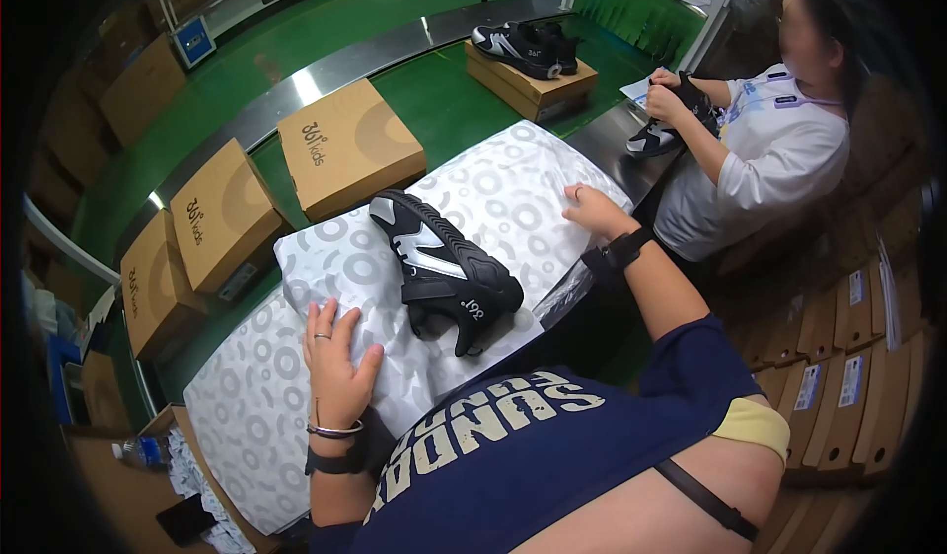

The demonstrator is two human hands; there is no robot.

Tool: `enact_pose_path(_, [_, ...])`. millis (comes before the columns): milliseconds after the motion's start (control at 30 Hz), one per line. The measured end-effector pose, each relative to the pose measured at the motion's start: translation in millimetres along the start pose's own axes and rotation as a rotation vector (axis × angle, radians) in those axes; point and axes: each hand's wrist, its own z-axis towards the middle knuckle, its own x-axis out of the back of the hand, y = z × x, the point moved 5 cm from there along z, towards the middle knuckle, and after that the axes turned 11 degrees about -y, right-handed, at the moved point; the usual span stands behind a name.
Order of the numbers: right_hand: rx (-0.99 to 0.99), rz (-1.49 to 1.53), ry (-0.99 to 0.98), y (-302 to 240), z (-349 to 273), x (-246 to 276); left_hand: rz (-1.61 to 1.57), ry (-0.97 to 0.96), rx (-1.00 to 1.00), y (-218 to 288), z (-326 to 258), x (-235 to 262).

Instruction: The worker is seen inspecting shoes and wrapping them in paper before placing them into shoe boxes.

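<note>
Although its lower edge was lost in shadow, the open carton [187,424], eight o'clock, held white packets [200,495]. Left hand [340,359], eight o'clock: fingers wide on patterned paper [330,258], palm hidden. Black-and-silver shoe [456,276], centre: on the paper, between the hands. Right hand [598,211], two o'clock: fingers narrowly curled; grip could not be told. Closed boxes [380,149], nine to eleven: contents hidden. Far box [538,98], half past twelve: bore dark shoes [518,51].

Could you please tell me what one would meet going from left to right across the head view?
Plastic bottle, middle brown box of the row of three, left hand, black shoe on the patterned paper, right hand, co-worker's shoe.
</note>
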Motion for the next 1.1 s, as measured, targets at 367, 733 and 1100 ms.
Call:
enact_pose_path(367, [1.212,-0.537,0.007,-231.9,-164.0,6.6,-1.183,-0.143,0.012,34.5,32.1,43.9])
enact_pose_path(733, [0.956,0.447,0.124,-185.9,-63.4,91.1,-1.183,-0.118,0.143,32.4,47.0,35.1])
enact_pose_path(1100, [0.999,0.787,-0.973,-198.6,-23.7,32.4,-1.17,-0.029,0.05,35.9,26.5,43.8])
